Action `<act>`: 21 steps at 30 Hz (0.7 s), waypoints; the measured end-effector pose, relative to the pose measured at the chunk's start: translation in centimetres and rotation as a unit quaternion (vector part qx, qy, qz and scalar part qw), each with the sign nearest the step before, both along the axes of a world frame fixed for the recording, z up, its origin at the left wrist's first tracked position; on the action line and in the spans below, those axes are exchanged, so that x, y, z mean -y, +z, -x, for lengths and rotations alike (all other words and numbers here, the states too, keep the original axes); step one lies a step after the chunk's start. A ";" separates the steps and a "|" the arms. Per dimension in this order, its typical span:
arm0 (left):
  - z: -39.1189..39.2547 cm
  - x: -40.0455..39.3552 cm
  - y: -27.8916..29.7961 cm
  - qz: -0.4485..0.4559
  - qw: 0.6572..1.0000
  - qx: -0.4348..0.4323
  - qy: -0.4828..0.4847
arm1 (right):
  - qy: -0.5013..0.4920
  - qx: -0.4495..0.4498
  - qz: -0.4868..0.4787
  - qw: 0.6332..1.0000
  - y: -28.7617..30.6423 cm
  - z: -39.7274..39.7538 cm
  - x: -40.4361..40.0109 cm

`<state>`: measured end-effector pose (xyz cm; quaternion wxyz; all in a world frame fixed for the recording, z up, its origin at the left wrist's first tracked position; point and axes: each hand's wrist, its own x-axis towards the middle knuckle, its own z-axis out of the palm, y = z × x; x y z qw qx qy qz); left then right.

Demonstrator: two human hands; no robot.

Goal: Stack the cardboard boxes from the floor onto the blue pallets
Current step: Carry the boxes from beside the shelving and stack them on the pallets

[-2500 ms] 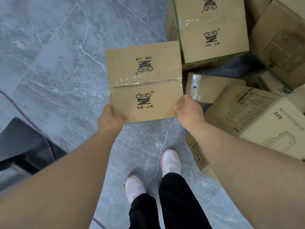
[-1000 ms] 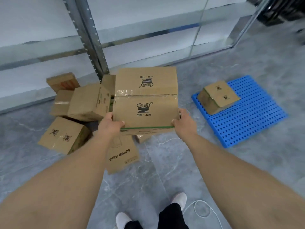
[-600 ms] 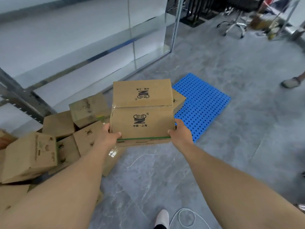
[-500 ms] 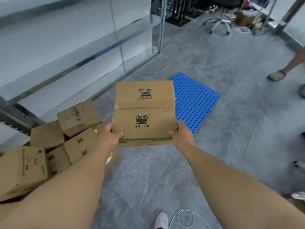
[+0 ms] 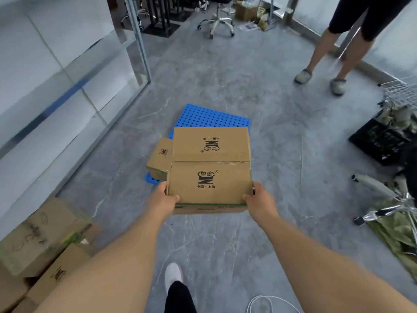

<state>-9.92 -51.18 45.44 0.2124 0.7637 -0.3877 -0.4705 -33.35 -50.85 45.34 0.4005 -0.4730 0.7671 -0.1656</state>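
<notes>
I hold a taped cardboard box (image 5: pixel 211 163) with a black logo in front of me, above the floor. My left hand (image 5: pixel 163 198) grips its near left corner and my right hand (image 5: pixel 259 201) grips its near right corner. Beyond the box lies the blue perforated pallet (image 5: pixel 209 117), mostly hidden behind it. A smaller cardboard box (image 5: pixel 159 158) sits on the pallet's near left part. More cardboard boxes (image 5: pixel 42 242) are piled on the floor at the lower left.
A person's legs (image 5: pixel 325 55) stand at the far right. A black crate (image 5: pixel 381 141) and green sheeting (image 5: pixel 399 231) lie at the right. A glass partition (image 5: pixel 67 71) runs along the left. An office chair (image 5: pixel 216 21) stands far back. A white cable (image 5: pixel 266 301) loops near my foot.
I have turned right from the box pile, carrying the box. The pallet now lies straight ahead and closer, and the pile has slid to the lower left.
</notes>
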 end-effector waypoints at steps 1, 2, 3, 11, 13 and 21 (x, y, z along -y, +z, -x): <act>0.0 1.4 -0.3 -0.007 1.000 -0.004 -0.015 | -0.013 -0.006 -0.005 1.000 -0.3 0.1 0.7; -0.1 2.9 -0.6 -0.016 0.999 -0.007 -0.033 | -0.028 -0.010 -0.010 1.000 -0.7 0.0 1.5; -0.3 4.3 -1.0 -0.025 0.998 -0.008 -0.053 | -0.042 -0.012 -0.016 0.999 -1.1 0.0 2.2; -0.8 13.0 -5.4 -0.071 0.981 0.043 -0.175 | -0.117 0.004 -0.035 0.993 -6.1 -0.4 7.6; -0.3 14.5 -7.6 -0.079 0.977 0.054 -0.189 | -0.128 0.003 -0.046 0.991 -8.1 0.0 8.6; 2.8 17.4 -16.7 -0.127 0.969 0.081 -0.198 | -0.160 0.016 -0.105 0.981 -17.4 2.4 10.8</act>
